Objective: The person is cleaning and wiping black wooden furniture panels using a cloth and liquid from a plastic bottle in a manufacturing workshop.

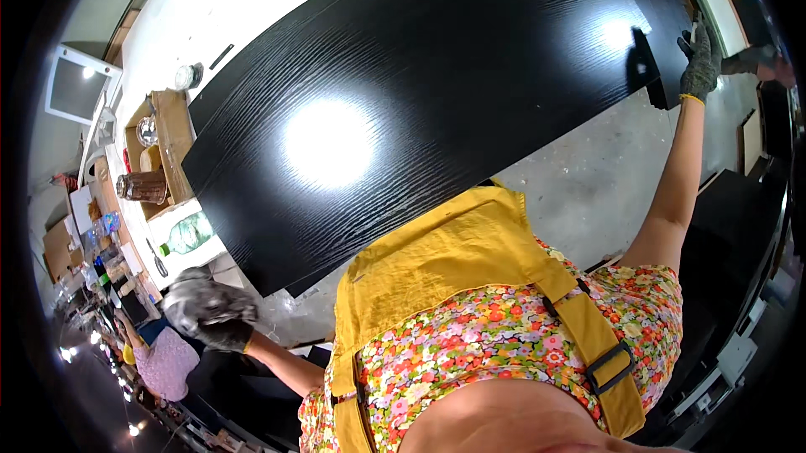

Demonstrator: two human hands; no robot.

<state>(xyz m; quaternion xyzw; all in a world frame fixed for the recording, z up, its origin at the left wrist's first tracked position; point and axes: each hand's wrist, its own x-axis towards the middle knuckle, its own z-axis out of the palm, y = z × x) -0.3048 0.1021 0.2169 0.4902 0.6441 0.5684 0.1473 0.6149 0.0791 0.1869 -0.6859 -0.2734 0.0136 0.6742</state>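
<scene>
From where I watch, a broad, glossy black wood-grain panel (470,75) spans the space between the person's two gloved hands, its near edge close to the yellow apron (437,243). My main worry is that the panel could swing or slide: the right hand (701,62) is at its far right end, while the left hand (228,323) is clear of it, so a push on one side may go unchecked on the other. If it turned, the left corner could knock the green plastic bottle (189,233), just beyond the left hand, or the cardboard box (174,146) farther past it. Grit caught in a glove or cloth might also scuff the shiny face. As for the grip, the left hand is blurred but seems closed around a bunched grey-and-white cloth (197,295), held just outside the panel's left corner, apparently not touching it. The right hand reaches forward beside the panel's right end, thumb set apart from the fingers; I cannot tell whether it pinches anything or merely rests there. Just left of it is a narrow black piece (645,62), its exact shape lost against the dark surface.
</scene>
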